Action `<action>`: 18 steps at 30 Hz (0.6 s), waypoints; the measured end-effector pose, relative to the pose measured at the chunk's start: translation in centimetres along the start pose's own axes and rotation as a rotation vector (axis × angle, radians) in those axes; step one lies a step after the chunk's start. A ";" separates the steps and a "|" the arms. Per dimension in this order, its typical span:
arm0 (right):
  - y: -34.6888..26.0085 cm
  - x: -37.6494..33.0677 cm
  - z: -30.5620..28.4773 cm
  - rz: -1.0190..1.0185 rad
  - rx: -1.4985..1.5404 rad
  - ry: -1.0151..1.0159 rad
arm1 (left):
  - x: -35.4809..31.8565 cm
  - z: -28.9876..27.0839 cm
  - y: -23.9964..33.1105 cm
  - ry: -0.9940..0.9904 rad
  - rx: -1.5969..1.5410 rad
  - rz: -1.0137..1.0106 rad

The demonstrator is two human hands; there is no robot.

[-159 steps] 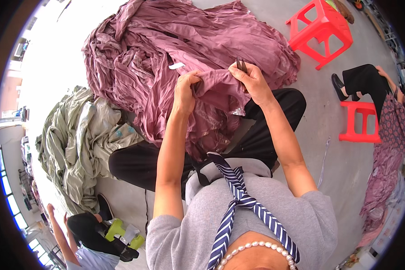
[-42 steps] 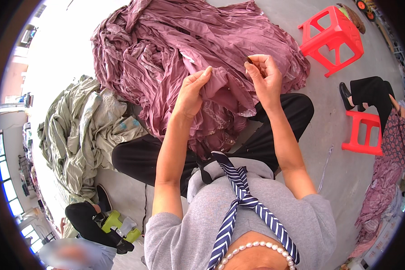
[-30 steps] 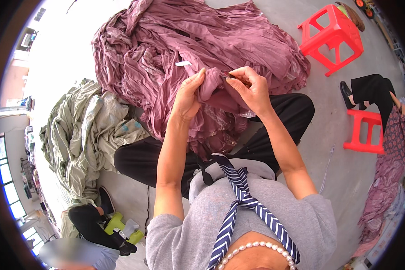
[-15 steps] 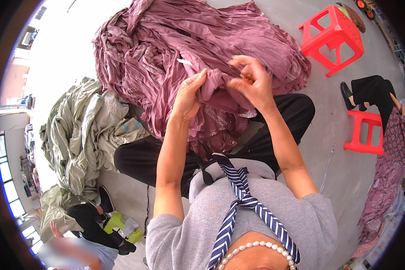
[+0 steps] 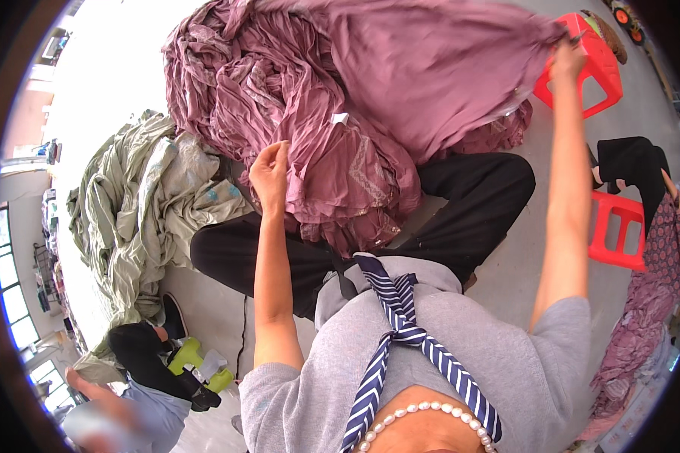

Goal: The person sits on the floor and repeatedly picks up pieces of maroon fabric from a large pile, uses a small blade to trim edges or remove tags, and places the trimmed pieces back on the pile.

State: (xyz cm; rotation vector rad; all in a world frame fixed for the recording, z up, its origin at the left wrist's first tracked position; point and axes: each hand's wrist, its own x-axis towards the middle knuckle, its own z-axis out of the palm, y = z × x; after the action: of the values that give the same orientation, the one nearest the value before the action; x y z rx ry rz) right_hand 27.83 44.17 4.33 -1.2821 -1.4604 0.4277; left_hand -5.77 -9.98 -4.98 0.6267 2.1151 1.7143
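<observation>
A large heap of mauve cloth [image 5: 264, 83] is piled in front of my crossed legs, with a small white tag on it. Out at the upper right, my right hand [image 5: 568, 62] grips one edge of the cloth and pulls a broad, slightly blurred panel taut. My left hand [image 5: 268, 177] is over the near left side of the heap, thumb and fingers pressed together. What is between those fingertips, if anything, is too small to make out.
Pale green cloth [image 5: 128, 219] lies heaped at the left. A red stool [image 5: 601, 68] stands behind my right hand, another red stool [image 5: 616, 234] by a seated person at the right. At the lower left, another person sits beside a lime-green stool [image 5: 189, 355].
My right hand has swung far out to the upper right, drawing the mauve cloth into a stretched panel. My left hand has shifted left and nearer to me, and the two hands are now wide apart.
</observation>
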 end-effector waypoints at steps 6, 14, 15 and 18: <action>-1.3 0.2 0.6 -0.224 -0.287 -0.240 | -2.3 -3.9 -8.4 0.105 0.777 0.112; 7.0 -32.0 3.4 0.473 -0.044 -1.090 | -3.1 -3.5 -10.9 -0.183 0.417 -0.334; 5.9 -36.4 3.3 0.563 -0.007 -1.061 | -3.2 -3.4 -10.3 -0.172 0.295 -0.367; 5.9 -45.8 2.2 -0.012 -0.152 -0.972 | -2.1 -3.2 -8.2 -0.102 0.412 -0.005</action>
State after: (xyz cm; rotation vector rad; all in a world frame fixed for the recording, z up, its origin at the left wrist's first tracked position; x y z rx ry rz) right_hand 20.56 7.64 -23.00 -1.2279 -2.3298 1.0400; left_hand -6.68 -15.18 -12.31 0.7991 2.4074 1.2169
